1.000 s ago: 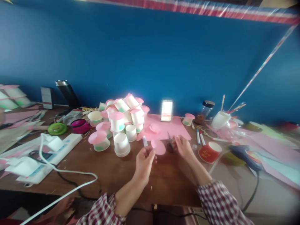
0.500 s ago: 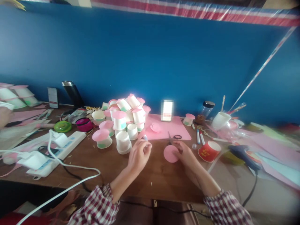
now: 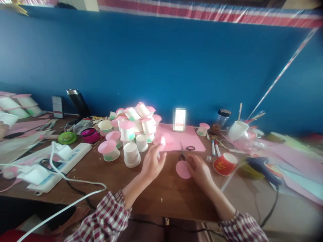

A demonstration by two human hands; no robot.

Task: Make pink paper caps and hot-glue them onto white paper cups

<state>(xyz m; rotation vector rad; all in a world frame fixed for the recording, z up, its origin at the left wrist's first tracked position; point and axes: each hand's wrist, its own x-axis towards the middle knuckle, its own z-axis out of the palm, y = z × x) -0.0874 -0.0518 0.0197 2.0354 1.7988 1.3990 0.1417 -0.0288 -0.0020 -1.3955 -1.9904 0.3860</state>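
Note:
My left hand (image 3: 153,164) hovers over the table in front of the pink sheet, its fingers curled. At its fingertips is a small whitish thing (image 3: 163,141), smeared and too unclear to name. My right hand (image 3: 200,170) pinches the right edge of a round pink paper disc (image 3: 183,169) between thumb and fingers. Behind the disc lie scissors (image 3: 190,148), blades toward the pink sheet and one handle partly covered. Left of my left hand stand upturned white paper cups (image 3: 132,155), and pink-topped cups (image 3: 127,129) are stacked behind.
Pink paper (image 3: 186,140) lies under a bright blurred-out upright patch. To the right are markers (image 3: 217,148), a red paper cup (image 3: 225,164) and a glue gun (image 3: 263,169). A power strip (image 3: 75,156) with white cables lies left. Another person's hand shows at the far left edge.
My left hand has moved slightly forward and right, and its fingers have straightened somewhat. My right hand has shifted slightly down, still pinching the disc.

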